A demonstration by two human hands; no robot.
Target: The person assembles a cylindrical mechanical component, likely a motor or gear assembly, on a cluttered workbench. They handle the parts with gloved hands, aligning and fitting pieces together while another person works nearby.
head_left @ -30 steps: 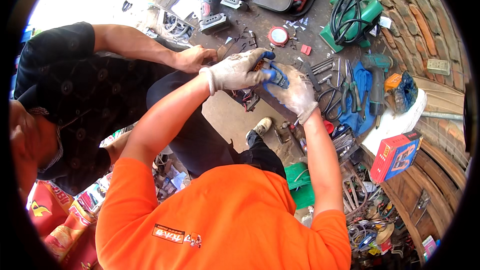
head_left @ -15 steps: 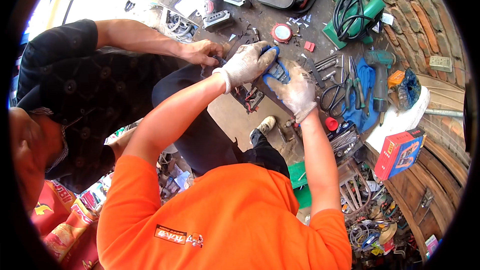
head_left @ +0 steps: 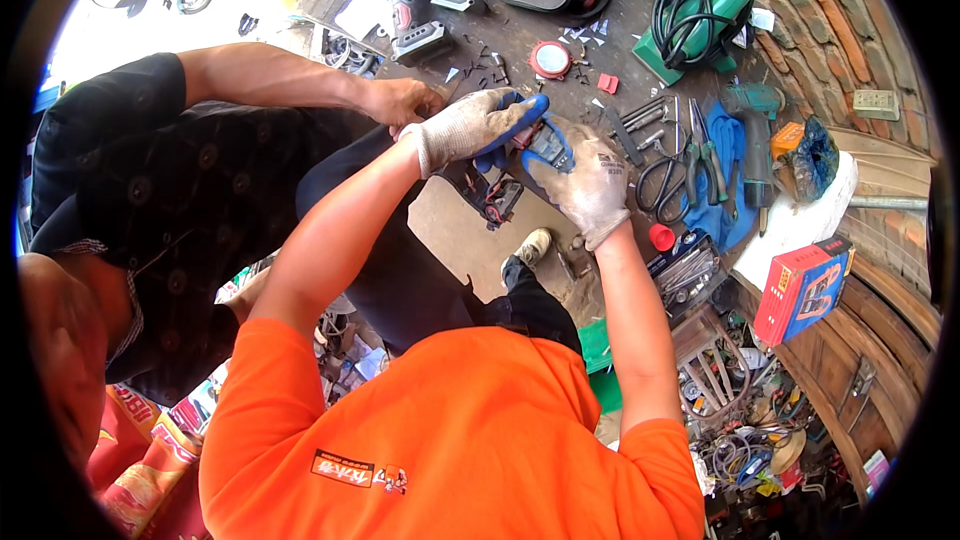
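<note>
The right hand (head_left: 596, 180) clamps a grey device (head_left: 548, 148) at its ten o'clock, while the left hand (head_left: 472, 130) has just parted its fingers, leaving the device more exposed, though whether it grips I cannot tell.

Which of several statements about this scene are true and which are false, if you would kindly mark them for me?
1. The right hand holds a grey-blue object. True.
2. The left hand is bare. False: it wears a pale glove.
3. A red-rimmed disc lies to the left of a small red piece. True.
4. The black cable lies on the floor. False: it is bundled against the green machine.
5. Another person's hand is to the right of both gloved hands. False: it is to their left.
</note>
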